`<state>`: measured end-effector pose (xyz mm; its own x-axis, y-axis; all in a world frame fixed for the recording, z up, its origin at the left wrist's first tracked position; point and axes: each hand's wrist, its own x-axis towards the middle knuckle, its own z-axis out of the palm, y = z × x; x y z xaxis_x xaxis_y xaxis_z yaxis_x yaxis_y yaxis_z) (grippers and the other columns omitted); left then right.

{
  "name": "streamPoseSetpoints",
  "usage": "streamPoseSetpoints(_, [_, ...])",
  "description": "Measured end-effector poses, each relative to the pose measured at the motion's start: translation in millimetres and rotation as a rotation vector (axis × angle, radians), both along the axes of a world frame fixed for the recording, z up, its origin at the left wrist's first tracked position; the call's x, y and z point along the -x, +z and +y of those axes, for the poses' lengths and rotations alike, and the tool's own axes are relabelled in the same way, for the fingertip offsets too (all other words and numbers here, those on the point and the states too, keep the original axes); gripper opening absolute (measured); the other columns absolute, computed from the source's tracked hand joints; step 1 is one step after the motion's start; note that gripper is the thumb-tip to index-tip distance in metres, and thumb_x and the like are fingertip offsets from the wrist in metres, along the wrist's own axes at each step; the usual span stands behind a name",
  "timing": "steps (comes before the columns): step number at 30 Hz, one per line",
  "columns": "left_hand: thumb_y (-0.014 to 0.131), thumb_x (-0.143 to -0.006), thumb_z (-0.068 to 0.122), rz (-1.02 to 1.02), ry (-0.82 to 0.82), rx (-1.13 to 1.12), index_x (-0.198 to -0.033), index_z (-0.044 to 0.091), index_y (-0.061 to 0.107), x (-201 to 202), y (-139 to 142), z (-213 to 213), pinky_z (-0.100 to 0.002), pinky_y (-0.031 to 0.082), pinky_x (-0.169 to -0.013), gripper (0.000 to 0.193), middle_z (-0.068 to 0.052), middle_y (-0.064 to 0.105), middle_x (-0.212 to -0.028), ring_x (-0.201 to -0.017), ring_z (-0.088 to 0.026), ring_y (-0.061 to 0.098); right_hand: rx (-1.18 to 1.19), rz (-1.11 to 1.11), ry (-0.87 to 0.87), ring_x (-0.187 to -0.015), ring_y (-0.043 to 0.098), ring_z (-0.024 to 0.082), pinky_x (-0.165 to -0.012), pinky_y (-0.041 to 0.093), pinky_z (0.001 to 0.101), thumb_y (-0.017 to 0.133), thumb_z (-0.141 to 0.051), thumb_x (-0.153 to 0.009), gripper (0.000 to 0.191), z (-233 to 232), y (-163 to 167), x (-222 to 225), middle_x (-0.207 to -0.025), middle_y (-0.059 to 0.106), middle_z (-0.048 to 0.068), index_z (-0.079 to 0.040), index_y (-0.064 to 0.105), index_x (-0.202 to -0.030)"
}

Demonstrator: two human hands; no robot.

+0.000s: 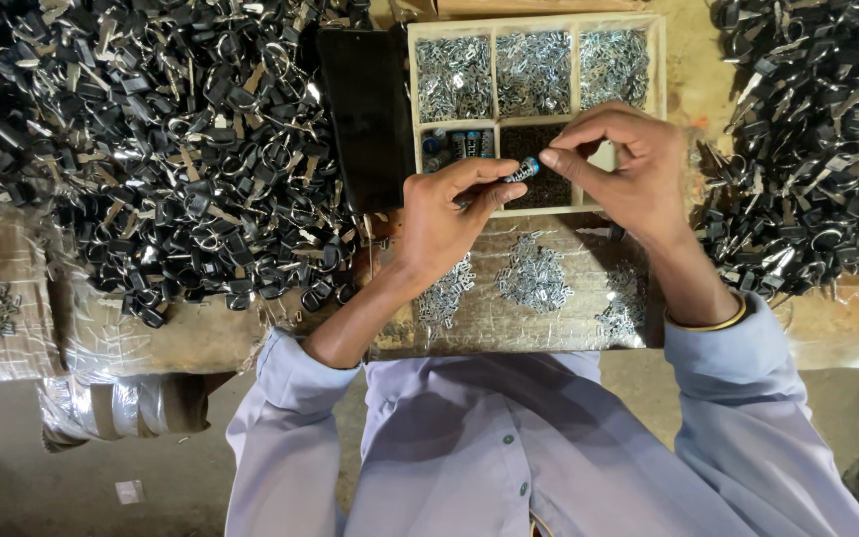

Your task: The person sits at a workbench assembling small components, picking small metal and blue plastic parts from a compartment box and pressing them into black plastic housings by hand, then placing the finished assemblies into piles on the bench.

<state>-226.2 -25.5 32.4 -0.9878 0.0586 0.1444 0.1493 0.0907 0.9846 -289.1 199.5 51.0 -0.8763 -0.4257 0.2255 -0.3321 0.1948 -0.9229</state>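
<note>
I'm watching both hands meeting over the divided wooden tray. The left hand and right hand are pinching between their fingers a small dark cylindrical piece with a blue tip, held level just above the tray's lower compartments. It's looking short, shiny and stubby. Heaps of black and silver metal parts are lying on the counter to either side, with small silver clips scattered below the tray.
</note>
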Motion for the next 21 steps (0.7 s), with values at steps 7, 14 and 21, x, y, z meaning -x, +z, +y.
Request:
streamPoseSetpoints(7, [0.076,-0.094,-0.001,0.000,0.016,0.009,-0.115,0.000,0.073,-0.1,2.3,-0.9,-0.026,0.066,-0.085,0.022,-0.011,0.080,-0.108,-0.102,-0.018,0.079,0.024,-0.147,0.048,-0.095,0.063,0.009,-0.075,0.051,0.0224,0.075,0.006,-0.098,0.018,-4.4,2.0,-3.4,-0.116,0.064,0.006,-0.001,0.073,-0.114])
streamPoseSetpoints(14, [0.080,-0.091,0.005,0.040,0.031,0.072,-0.113,0.001,0.074,0.9,-0.3,-1.2,-0.027,0.068,-0.085,0.023,-0.011,0.080,-0.105,-0.099,-0.018,0.080,0.070,-0.144,0.191,-0.104,0.064,0.010,-0.084,0.056,0.0227,0.071,0.005,-0.101,0.017,-9.2,3.0,-6.4,-0.123,0.062,0.006,-0.004,0.073,-0.116])
streamPoseSetpoints(21, [0.081,-0.091,0.008,0.006,0.026,0.057,-0.113,0.002,0.074,0.5,0.2,-1.1,-0.027,0.067,-0.084,0.024,-0.010,0.080,-0.105,-0.098,-0.018,0.080,0.014,-0.173,0.144,-0.090,0.059,0.004,-0.069,0.045,0.0190,0.071,0.005,-0.101,0.015,-10.6,7.1,-9.1,-0.119,0.062,0.004,-0.003,0.072,-0.114])
